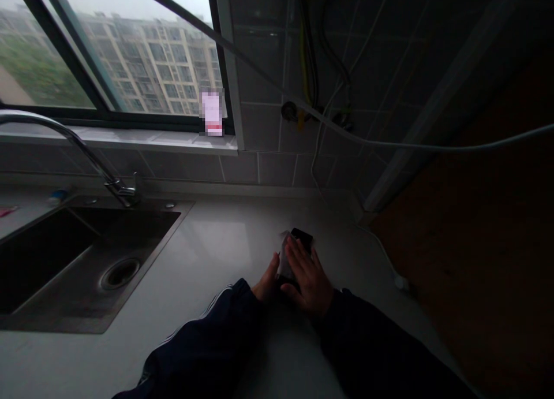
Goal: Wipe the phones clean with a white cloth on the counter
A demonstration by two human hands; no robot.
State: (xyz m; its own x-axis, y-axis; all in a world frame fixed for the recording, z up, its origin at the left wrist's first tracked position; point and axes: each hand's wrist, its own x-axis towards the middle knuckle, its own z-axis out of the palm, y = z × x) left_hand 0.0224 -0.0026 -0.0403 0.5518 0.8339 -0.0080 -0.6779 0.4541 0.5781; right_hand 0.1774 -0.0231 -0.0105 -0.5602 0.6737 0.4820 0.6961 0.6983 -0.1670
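A dark phone [302, 237] lies on the pale countertop [216, 249], partly covered by a thin clear sheet [284, 259]. My right hand [308, 278] rests flat on top of the phone with fingers stretched out. My left hand [267, 282] touches the phone's left edge, fingers straight and close together; what they pinch, if anything, is hidden. Both arms wear dark sleeves, the left with white stripes.
A steel sink [82, 266] with a curved tap [78, 150] lies to the left. A window [112, 52] with a small blurred item [212, 113] on its sill is behind. A white cable [367, 237] trails along the counter's right side beside a dark wooden panel [485, 243].
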